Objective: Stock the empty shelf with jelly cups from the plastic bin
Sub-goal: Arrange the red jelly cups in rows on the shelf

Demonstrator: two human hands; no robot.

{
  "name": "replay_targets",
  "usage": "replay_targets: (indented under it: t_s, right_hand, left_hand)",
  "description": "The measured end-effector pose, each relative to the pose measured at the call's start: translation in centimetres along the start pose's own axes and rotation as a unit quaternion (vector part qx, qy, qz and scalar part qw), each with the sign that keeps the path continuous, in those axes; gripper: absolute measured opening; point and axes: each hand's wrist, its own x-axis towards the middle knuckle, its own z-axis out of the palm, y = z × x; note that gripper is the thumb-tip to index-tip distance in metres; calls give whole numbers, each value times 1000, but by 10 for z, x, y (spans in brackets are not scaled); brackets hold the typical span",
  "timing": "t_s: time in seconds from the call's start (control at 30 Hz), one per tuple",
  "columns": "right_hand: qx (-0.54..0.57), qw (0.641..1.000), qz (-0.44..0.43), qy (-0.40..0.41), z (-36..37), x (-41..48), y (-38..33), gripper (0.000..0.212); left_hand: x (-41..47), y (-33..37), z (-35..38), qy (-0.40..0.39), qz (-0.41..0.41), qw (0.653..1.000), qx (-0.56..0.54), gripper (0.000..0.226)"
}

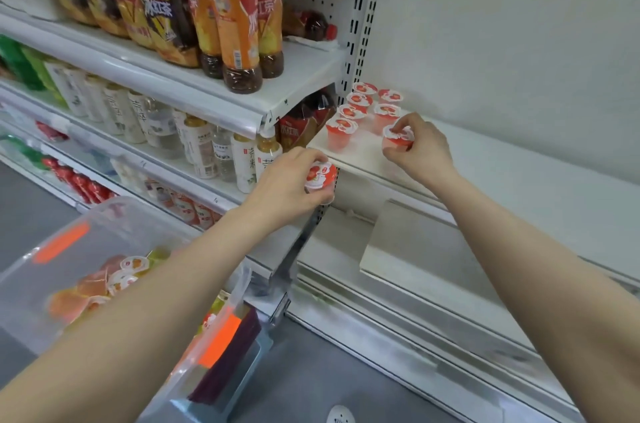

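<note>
Right hand (420,148): fingers pinch jelly cup (398,137) over shelf (519,173), beside stocked cups (360,107).
Left hand (287,185): fingers grip second cup (320,176) before shelf edge.
Plastic bin (52,284): partly under left arm (156,311).
Around: tea bottles (239,24) left of slotted post (367,6).

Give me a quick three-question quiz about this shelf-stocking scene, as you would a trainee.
1. True or false: the left hand holds a jelly cup.
2. The right hand grips a second cup where? A) over the plastic bin B) at the white shelf, beside the standing cups C) among the tea bottles
3. How many cups stand on that shelf with no hand on them?
Key: 1 true; 2 B; 3 six.
</note>
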Motion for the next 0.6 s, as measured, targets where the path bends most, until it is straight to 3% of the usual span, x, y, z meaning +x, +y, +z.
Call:
replay_targets:
  t_s: [0.2,0.6]
  right_hand:
    - [-18,1000,-7,-21,20,26,12,38]
    - [-33,994,-104,-4,26,41,25,35]
  left_hand:
    - [10,-2,2,9,-18,1000,12,49]
    - [21,2,12,4,-19,999,27,54]
